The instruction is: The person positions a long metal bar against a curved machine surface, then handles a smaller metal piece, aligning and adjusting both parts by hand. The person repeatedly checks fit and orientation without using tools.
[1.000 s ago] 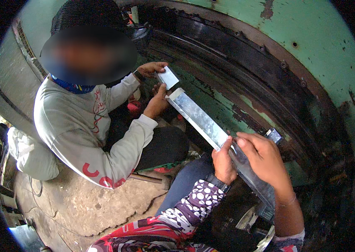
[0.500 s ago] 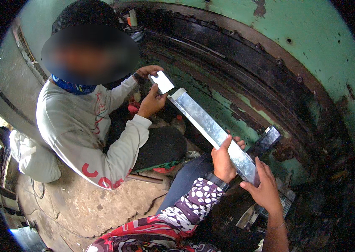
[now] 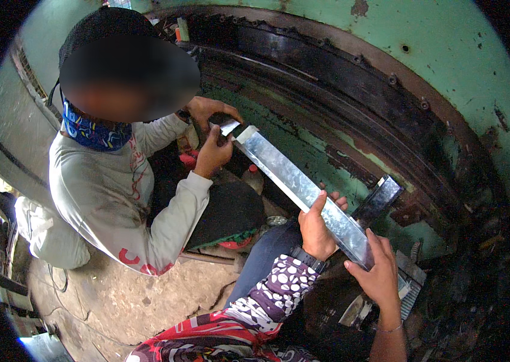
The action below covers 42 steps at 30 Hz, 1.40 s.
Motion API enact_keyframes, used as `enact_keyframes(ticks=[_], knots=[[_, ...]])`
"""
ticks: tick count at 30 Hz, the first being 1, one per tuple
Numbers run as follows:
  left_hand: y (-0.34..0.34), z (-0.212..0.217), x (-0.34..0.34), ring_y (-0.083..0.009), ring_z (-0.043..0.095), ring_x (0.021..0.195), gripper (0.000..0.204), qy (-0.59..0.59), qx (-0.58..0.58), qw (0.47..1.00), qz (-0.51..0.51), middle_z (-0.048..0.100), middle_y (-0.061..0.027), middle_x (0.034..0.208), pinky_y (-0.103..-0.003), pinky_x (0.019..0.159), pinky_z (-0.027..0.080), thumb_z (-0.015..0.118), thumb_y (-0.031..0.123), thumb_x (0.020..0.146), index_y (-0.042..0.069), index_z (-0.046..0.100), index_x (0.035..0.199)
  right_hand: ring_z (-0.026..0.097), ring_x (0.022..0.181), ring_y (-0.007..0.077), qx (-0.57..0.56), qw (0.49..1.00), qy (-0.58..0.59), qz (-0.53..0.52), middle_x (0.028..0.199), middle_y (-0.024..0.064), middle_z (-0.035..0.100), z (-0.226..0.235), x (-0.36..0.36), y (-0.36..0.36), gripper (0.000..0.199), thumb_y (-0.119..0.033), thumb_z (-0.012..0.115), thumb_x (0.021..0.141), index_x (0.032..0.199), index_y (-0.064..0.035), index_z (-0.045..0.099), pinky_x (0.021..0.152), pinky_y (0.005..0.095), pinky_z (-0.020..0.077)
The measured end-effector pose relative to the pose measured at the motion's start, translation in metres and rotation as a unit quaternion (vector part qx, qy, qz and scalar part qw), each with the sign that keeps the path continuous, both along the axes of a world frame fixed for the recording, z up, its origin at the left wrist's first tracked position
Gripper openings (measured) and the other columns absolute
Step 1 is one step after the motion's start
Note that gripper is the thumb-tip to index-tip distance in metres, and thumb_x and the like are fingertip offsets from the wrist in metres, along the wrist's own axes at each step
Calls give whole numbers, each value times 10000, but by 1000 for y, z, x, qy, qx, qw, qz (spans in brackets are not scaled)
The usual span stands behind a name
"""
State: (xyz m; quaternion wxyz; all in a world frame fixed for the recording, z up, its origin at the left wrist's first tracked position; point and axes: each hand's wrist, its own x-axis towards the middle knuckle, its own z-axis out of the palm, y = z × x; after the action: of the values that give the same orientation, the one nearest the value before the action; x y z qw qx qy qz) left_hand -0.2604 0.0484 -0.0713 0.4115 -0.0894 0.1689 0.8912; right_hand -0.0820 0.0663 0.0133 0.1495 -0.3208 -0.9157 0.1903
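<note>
A long silvery sheet-metal channel (image 3: 285, 177) with a folded edge slants from the middle of the view down to the right. Around its lower half wraps my left hand (image 3: 317, 231), thumb on top and fingertips showing past the far edge. My right hand (image 3: 377, 268) grips the channel's near end, thumb on one side and fingers along the other. By the far end, a co-worker's two hands (image 3: 214, 154) hold a small shiny metal piece (image 3: 229, 127), now seen at a steep angle and partly hidden by fingers.
The co-worker in a light sweatshirt (image 3: 98, 199) sits at the left. A green curved wall (image 3: 448, 48) with a blackened, rusty band arcs behind. A short dark metal channel (image 3: 381, 196) lies beyond my hands. A red-capped bottle (image 3: 253, 179) and a white sack (image 3: 53, 232) stand around.
The co-worker has tilted the small metal piece, so its broad face no longer shows, and leaned the head lower. My hands keep their grip on the long channel, almost unmoved.
</note>
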Motion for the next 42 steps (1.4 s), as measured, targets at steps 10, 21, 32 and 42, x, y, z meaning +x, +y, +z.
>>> enact_keyframes(ticks=[10,21,32,42], knots=[[-5,13,2,-313,706,950,299,-2,-3,1000,23,685,-168,1084,-443,846,589,637,214,1028,10,559,1233,570,1180,440,-11,1000,-16,17,1291,236,571,-6,5,6,963,-259,878,751,1577,-75,418,1020,520,458],[-3,5,2,-305,702,979,270,6,3,1000,20,684,-159,1082,-441,902,586,622,214,1038,-6,558,1181,545,1231,463,-26,999,-26,0,1342,265,545,-10,5,5,933,-264,869,758,1559,-71,433,1059,535,440],[-3,3,2,-302,710,959,250,-1,1,1000,21,698,-166,1065,-439,894,591,612,205,1045,-10,565,1164,544,1234,473,-17,1000,-20,-2,1349,270,548,-18,7,6,917,-275,881,748,1533,-52,462,1062,537,442],[-4,10,3,-309,716,944,252,2,-4,1000,25,702,-162,1050,-447,868,595,630,206,1032,-4,568,1158,558,1203,457,-20,1000,-5,8,1329,254,558,-16,7,7,928,-268,880,749,1548,-69,453,1041,526,453]])
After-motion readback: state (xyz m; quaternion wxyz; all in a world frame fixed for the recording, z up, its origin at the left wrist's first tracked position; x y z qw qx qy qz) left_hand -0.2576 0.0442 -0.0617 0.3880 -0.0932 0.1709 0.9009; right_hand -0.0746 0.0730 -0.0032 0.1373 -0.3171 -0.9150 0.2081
